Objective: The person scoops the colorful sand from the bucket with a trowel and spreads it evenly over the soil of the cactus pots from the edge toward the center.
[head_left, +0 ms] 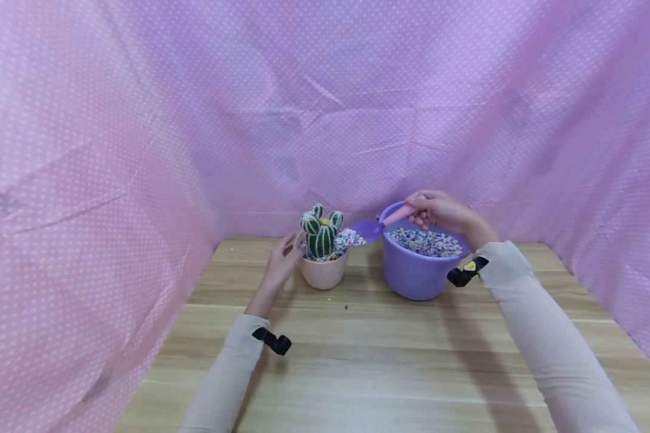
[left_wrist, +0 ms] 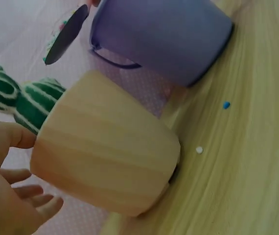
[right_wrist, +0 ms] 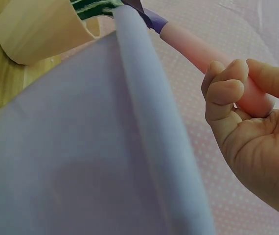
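Observation:
A potted cactus [head_left: 322,239], green with white stripes, stands in a peach flowerpot [head_left: 325,275] with small coloured pebbles around its base. My left hand [head_left: 283,260] is at the pot's left side. In the left wrist view its thumb [left_wrist: 21,135] reaches the rim and the other fingers lie loosely beside the pot. My right hand [head_left: 439,210] grips the pink handle [right_wrist: 198,48] of a small trowel. The trowel's purple blade [head_left: 367,230] carries pastel pebbles [head_left: 349,238] right at the pot's rim, to the right of the cactus.
A purple bucket [head_left: 416,279] of mixed pebbles [head_left: 427,242] stands right of the pot, below my right hand. Two loose pebbles, one blue [left_wrist: 226,105] and one white [left_wrist: 199,150], lie on the wooden table [head_left: 357,361]. Pink dotted cloth [head_left: 352,138] hangs behind and at both sides.

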`<state>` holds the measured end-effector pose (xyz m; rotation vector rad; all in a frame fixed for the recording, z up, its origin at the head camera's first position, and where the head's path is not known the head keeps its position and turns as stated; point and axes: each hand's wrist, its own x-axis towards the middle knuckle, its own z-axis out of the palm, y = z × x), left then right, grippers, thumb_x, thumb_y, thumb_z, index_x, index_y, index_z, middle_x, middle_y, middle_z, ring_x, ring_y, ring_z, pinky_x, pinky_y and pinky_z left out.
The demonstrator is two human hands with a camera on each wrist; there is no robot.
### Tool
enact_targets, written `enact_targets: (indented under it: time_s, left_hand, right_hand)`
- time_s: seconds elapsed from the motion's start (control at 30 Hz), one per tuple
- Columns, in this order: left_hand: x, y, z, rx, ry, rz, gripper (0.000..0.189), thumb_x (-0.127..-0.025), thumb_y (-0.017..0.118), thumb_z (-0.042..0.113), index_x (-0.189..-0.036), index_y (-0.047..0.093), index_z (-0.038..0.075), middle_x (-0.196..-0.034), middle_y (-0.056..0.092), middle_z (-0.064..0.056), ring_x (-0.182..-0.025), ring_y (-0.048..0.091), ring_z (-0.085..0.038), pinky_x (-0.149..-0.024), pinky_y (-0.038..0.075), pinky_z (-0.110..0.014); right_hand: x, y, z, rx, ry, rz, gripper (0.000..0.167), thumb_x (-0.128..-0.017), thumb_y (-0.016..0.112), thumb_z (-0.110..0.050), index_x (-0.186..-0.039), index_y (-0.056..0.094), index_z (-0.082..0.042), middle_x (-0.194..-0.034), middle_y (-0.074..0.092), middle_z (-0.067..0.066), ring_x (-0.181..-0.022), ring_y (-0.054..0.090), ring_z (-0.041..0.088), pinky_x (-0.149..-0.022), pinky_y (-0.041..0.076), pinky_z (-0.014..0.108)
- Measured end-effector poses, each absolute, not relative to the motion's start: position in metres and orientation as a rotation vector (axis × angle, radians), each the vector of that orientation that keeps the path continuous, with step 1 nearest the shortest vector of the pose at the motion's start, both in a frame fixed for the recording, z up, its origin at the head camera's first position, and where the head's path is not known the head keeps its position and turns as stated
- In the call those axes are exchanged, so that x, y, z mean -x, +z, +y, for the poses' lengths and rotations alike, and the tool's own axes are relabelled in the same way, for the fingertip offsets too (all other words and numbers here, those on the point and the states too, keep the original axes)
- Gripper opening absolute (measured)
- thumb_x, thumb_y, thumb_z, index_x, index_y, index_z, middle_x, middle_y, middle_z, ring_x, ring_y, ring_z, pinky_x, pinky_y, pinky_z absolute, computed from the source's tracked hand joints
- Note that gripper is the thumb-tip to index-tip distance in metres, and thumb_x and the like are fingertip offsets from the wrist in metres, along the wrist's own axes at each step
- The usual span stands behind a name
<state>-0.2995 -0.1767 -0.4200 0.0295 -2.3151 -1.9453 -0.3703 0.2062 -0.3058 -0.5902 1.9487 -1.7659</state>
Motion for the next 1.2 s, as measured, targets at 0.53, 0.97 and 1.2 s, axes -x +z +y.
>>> enact_targets:
  time_s: [0.53,0.97,1.2]
  left_hand:
    - [0.318,-0.431,-0.199,0.299,-2.033,-2.384,0.059,-0.104,0.055,0.008,-0.158,0.033,0.002,-0.163,0.036,-0.019,-0.151,0.035,-0.033,-0.126,0.032,-0.042]
    - [0.322,-0.432,-0.206,0.308,-2.065,-2.400,0.057,-0.105,0.055,0.011,-0.158,0.034,0.002,-0.162,0.036,-0.019,-0.152,0.033,-0.033,-0.126,0.030,-0.046]
    - [0.326,-0.435,-0.206,0.243,-2.271,-2.321,0.057,-0.105,0.052,0.006,-0.157,0.033,-0.001,-0.162,0.036,-0.021,-0.150,0.036,-0.033,-0.124,0.035,-0.045]
  right_hand:
    - [0.369,-0.309,0.186,0.508,-1.673,2.016,0.020,-0.110,0.042,-0.017,-0.111,0.053,-0.001,-0.077,0.067,0.001,-0.061,0.056,0.007,-0.054,0.046,0.019]
    - [0.367,-0.309,0.175,0.527,-1.597,2.090,0.024,-0.111,0.041,-0.019,-0.110,0.051,0.003,-0.077,0.066,-0.001,-0.062,0.053,0.007,-0.053,0.044,0.019]
    - [0.370,-0.308,0.173,0.502,-1.595,2.095,0.026,-0.110,0.042,-0.020,-0.108,0.052,0.003,-0.078,0.066,0.002,-0.061,0.054,0.007,-0.053,0.043,0.019]
